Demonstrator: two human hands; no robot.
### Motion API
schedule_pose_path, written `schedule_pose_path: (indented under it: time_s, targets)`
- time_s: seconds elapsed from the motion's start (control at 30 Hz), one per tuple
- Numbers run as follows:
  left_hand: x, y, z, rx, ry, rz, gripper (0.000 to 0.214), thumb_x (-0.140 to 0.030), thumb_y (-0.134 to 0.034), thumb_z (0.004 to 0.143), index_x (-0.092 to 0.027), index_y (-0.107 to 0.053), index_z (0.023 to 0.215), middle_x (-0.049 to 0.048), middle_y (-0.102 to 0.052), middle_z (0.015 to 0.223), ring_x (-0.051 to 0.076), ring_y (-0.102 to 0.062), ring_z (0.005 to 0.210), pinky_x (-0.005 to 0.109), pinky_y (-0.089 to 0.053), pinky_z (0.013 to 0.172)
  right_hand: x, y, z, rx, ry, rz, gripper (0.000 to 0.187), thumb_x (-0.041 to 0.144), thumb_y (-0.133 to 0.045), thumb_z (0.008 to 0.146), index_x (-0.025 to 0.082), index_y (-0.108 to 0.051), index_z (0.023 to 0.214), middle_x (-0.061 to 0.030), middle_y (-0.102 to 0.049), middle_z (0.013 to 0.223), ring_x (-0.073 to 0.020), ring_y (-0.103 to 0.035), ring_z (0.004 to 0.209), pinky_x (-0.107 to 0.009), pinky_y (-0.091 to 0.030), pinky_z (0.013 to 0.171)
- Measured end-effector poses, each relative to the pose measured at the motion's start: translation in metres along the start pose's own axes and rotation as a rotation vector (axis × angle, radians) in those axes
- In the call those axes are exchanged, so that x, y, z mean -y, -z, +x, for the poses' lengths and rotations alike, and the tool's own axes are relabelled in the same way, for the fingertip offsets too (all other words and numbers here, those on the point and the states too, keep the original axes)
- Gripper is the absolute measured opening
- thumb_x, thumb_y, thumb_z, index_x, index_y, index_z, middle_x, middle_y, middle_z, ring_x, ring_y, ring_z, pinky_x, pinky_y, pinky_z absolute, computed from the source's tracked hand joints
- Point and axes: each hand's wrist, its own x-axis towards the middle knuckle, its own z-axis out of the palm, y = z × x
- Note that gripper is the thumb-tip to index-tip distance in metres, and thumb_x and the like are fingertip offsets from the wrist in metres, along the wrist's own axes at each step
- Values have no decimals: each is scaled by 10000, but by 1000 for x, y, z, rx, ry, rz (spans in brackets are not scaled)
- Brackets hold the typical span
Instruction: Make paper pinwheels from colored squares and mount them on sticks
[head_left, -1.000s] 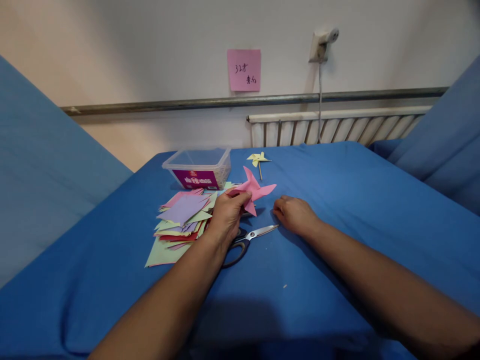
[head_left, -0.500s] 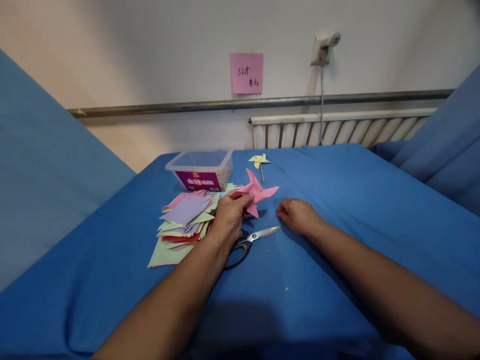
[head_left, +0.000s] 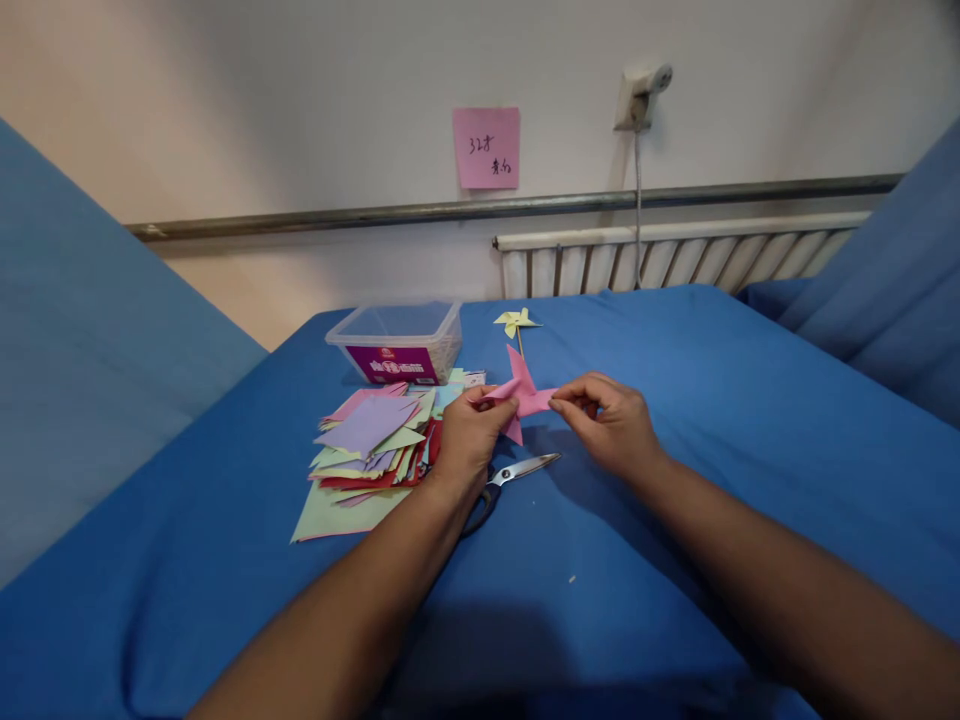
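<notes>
A pink paper pinwheel (head_left: 529, 398) is held up over the table between my two hands. My left hand (head_left: 474, 425) grips its left side with thumb and fingers. The tip of its right blade is pinched in my right hand (head_left: 613, 420). Below them lie open-bladed or closed scissors (head_left: 517, 470), their dark handles partly covered by my left wrist; I cannot tell which. Left of my left hand is a messy stack of coloured paper (head_left: 371, 425). Behind the pink one lies a yellow pinwheel (head_left: 517, 321) on a thin stick.
A clear plastic box (head_left: 405, 340) with a purple label stands behind the paper stack. A blue cloth (head_left: 675, 600) covers the table. Blue curtains (head_left: 90, 330) hang at both sides. A radiator (head_left: 675, 255) and metal pipe (head_left: 360, 216) run along the wall.
My right hand has lifted off the table and moved to the pinwheel, taking hold of its right blade. The pinwheel has shifted slightly right and turned in my left hand.
</notes>
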Motion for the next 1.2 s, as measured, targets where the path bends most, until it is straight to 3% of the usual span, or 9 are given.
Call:
schedule_pose_path:
  time_s: [0.17, 0.37, 0.73, 1.2]
  targets:
    - [3, -9, -9, 61, 43, 20, 289, -254, -806, 514, -140, -691, 753, -8, -620, 618, 103, -535, 570, 218, -378, 560, 6, -7, -6, 82, 38, -30, 81, 220, -603, 832, 202, -676, 803, -16, -644, 737, -141, -586, 670, -261, -439, 628]
    - [4, -9, -10, 74, 70, 31, 277, -268, -803, 528, -145, -671, 737, -12, -601, 606, 106, -520, 567, 229, -364, 561, -5, -10, -5, 85, -44, -11, 62, 226, -633, 811, 202, -671, 768, -2, -645, 720, -136, -585, 666, -256, -427, 610]
    - [5, -8, -11, 67, 59, 33, 216, -208, -770, 531, -155, -592, 641, -38, -548, 565, 91, -477, 535, 228, -332, 540, -3, -10, -5, 72, -92, 9, 61, 218, -631, 805, 200, -677, 770, 0, -643, 721, -135, -578, 657, -261, -422, 606]
    - [4, -9, -12, 85, 70, -31, 225, -203, -780, 529, -148, -582, 620, -39, -547, 559, 81, -470, 530, 224, -348, 556, 1, -7, -7, 64, -4, -49, 68, 207, -610, 823, 206, -668, 787, 1, -630, 717, -133, -570, 650, -255, -414, 604]
